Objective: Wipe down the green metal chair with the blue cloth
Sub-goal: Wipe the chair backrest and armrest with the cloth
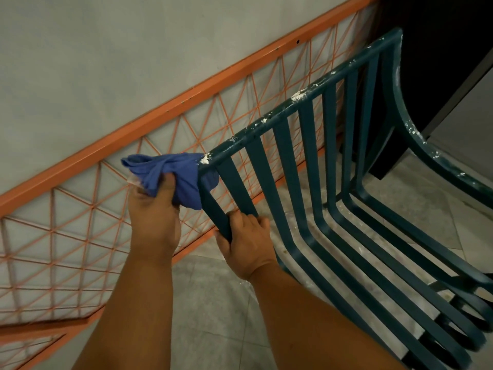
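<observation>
- While the left hand [153, 209] grips the bunched blue cloth [176, 173] against the corner of the green metal chair [306, 166], the cloth sits at about 9 o'clock of the chair's back, touching the end of the top rail [301, 101]; judged, this is the start of a wipe along that rail.
- Right hand [246, 243]: one, fingers curled round the outermost slat [217, 213], just below the cloth; judged purpose, to steady the chair so it does not shift under the wiping pressure.
- Chair: one, occupying the 1 to 5 o'clock part of the view, seat slats running toward 5 o'clock, standing on the tiled floor [213, 303].
- Back slats: eight counted between the two corners, though the far ones crowd together and the count is approximate.
- White powdery patches [298, 96]: several along the top rail, one [205, 159] touching the cloth's edge; further flecks on the curved armrest [416, 140] at 3 o'clock. Judged: wiping is scarcely begun.
- Cloth: one, crumpled, not folded flat.
- Orange lattice railing [160, 124]: one, behind the chair, from 8 to 1 o'clock, near the hands.
- Arms: two, bare, entering from 6 o'clock.
</observation>
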